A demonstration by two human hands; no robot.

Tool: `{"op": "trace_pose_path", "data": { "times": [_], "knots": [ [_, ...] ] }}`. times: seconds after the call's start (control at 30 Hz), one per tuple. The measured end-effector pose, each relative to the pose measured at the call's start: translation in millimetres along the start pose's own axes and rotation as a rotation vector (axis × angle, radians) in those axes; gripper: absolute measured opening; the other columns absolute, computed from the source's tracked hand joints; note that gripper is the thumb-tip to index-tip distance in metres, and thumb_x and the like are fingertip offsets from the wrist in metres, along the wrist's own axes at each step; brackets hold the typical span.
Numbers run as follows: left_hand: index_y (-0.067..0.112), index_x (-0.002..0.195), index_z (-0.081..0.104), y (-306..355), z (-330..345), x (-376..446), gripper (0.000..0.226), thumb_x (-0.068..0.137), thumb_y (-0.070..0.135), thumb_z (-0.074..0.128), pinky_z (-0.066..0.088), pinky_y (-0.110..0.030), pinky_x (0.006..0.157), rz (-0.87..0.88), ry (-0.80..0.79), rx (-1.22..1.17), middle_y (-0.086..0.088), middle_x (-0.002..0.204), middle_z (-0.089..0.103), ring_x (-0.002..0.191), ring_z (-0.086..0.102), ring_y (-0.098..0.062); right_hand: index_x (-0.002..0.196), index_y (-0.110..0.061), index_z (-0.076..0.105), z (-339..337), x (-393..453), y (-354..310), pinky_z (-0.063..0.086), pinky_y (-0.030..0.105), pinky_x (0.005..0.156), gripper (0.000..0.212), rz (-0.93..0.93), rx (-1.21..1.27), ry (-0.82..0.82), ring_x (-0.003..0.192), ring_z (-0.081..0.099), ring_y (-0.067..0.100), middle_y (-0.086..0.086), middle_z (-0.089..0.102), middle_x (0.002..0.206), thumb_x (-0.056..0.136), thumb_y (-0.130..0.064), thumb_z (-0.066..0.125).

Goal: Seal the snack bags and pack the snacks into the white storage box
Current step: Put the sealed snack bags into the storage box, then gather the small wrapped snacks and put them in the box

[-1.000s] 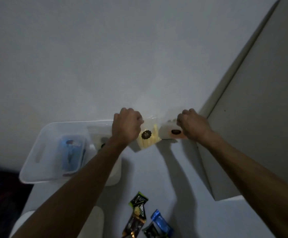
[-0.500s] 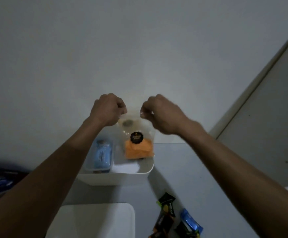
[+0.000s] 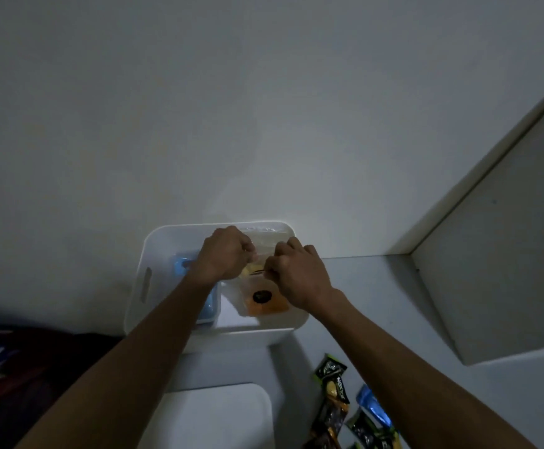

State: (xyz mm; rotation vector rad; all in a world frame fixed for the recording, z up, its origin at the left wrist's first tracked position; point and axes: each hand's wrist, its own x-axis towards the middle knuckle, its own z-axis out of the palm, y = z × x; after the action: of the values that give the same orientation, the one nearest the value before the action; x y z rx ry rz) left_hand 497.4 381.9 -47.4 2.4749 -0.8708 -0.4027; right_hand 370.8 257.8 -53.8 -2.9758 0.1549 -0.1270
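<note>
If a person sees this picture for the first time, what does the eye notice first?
Two bare hands, left hand and right hand, meet over the white storage box against the wall, pinching a clear snack bag with orange contents. Dark snack packets lie on the table at lower right.

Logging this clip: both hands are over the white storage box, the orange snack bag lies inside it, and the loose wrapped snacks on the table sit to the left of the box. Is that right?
Not quite. The head view shows the loose wrapped snacks on the table in front of the white storage box and to its right, not its left. The rest holds: left hand and right hand are over the box, and the orange snack bag lies inside.
</note>
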Motion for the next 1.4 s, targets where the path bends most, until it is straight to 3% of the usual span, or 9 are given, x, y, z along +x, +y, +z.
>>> {"op": "trace_pose_path", "data": {
  "times": [0.3, 0.4, 0.67, 0.87, 0.97, 1.07, 1.17, 1.23, 1.4],
  "knots": [
    [0.029, 0.094, 0.079, -11, 39, 7, 0.013, 0.085, 0.026, 0.070, 0.051, -0.031, 0.083, -0.003, 0.082, 0.072, 0.002, 0.096, 0.075, 0.089, 0.066, -0.020, 0.087, -0.025, 0.077, 45, 6, 3, 0.040, 0.041, 0.085, 0.017, 0.195, -0.103, 0.052, 0.096, 0.052, 0.024, 0.001, 0.064, 0.086, 0.082, -0.038, 0.067],
    [0.025, 0.094, 0.079, -12, 45, 7, 0.012, 0.088, 0.023, 0.069, 0.042, -0.025, 0.073, 0.006, 0.110, 0.060, 0.001, 0.093, 0.073, 0.076, 0.059, -0.013, 0.084, -0.020, 0.076, 48, 7, 4, 0.040, 0.045, 0.089, 0.019, 0.218, -0.117, 0.048, 0.098, 0.053, 0.027, 0.004, 0.065, 0.087, 0.081, -0.036, 0.067],
    [0.018, 0.104, 0.077, -15, 48, -3, 0.026, 0.086, 0.035, 0.072, 0.039, -0.026, 0.072, -0.031, 0.167, -0.029, -0.008, 0.101, 0.073, 0.090, 0.065, -0.025, 0.108, -0.016, 0.070, 46, 6, 4, 0.026, 0.046, 0.108, 0.027, 0.201, -0.151, -0.024, 0.122, 0.042, 0.027, 0.006, 0.061, 0.114, 0.090, -0.033, 0.059],
    [0.012, 0.110, 0.073, -6, 39, -31, 0.031, 0.090, 0.035, 0.067, 0.042, -0.031, 0.082, -0.038, 0.305, -0.043, -0.011, 0.108, 0.068, 0.099, 0.061, -0.026, 0.101, -0.018, 0.070, 23, -13, 8, 0.038, 0.041, 0.088, 0.019, 0.190, -0.081, 0.119, 0.104, 0.049, 0.027, 0.006, 0.065, 0.103, 0.087, -0.028, 0.062],
    [0.013, 0.107, 0.073, 9, 42, -59, 0.030, 0.088, 0.036, 0.069, 0.045, -0.033, 0.086, -0.032, 0.446, -0.125, -0.009, 0.101, 0.067, 0.097, 0.061, -0.027, 0.110, -0.022, 0.071, 4, -44, 25, 0.043, 0.040, 0.082, 0.026, 0.247, 0.083, 0.209, 0.104, 0.052, 0.027, 0.004, 0.066, 0.105, 0.087, -0.032, 0.065],
    [0.012, 0.103, 0.073, 38, 57, -102, 0.026, 0.085, 0.032, 0.072, 0.051, -0.036, 0.077, 0.045, 0.600, -0.240, -0.011, 0.093, 0.066, 0.086, 0.062, -0.027, 0.115, -0.021, 0.069, -5, -97, 54, 0.046, 0.037, 0.081, 0.032, 0.312, 0.306, 0.295, 0.106, 0.052, 0.026, 0.006, 0.065, 0.106, 0.089, -0.039, 0.066],
    [0.012, 0.104, 0.072, 71, 91, -148, 0.025, 0.083, 0.025, 0.074, 0.045, -0.031, 0.077, 0.037, 0.675, -0.202, -0.010, 0.091, 0.065, 0.083, 0.060, -0.028, 0.120, -0.020, 0.067, -1, -165, 84, 0.033, 0.022, 0.081, 0.036, 0.365, 0.450, 0.303, 0.111, 0.051, 0.023, 0.006, 0.063, 0.109, 0.091, -0.042, 0.064],
    [0.012, 0.109, 0.070, 88, 124, -178, 0.031, 0.083, 0.028, 0.074, 0.042, -0.028, 0.083, -0.035, 0.665, -0.194, -0.009, 0.098, 0.066, 0.092, 0.060, -0.027, 0.123, -0.019, 0.065, 6, -211, 100, 0.030, 0.016, 0.081, 0.039, 0.387, 0.504, 0.293, 0.112, 0.053, 0.022, 0.006, 0.063, 0.113, 0.092, -0.042, 0.065],
    [0.014, 0.127, 0.061, 114, 224, -258, 0.055, 0.084, 0.049, 0.063, 0.047, -0.042, 0.093, -0.200, 0.485, -0.201, -0.012, 0.122, 0.057, 0.114, 0.050, -0.027, 0.134, -0.019, 0.055, 50, -327, 114, 0.041, 0.028, 0.094, 0.058, 0.432, 0.551, 0.163, 0.119, 0.050, 0.021, 0.006, 0.056, 0.128, 0.090, -0.056, 0.049]
  ]
}}
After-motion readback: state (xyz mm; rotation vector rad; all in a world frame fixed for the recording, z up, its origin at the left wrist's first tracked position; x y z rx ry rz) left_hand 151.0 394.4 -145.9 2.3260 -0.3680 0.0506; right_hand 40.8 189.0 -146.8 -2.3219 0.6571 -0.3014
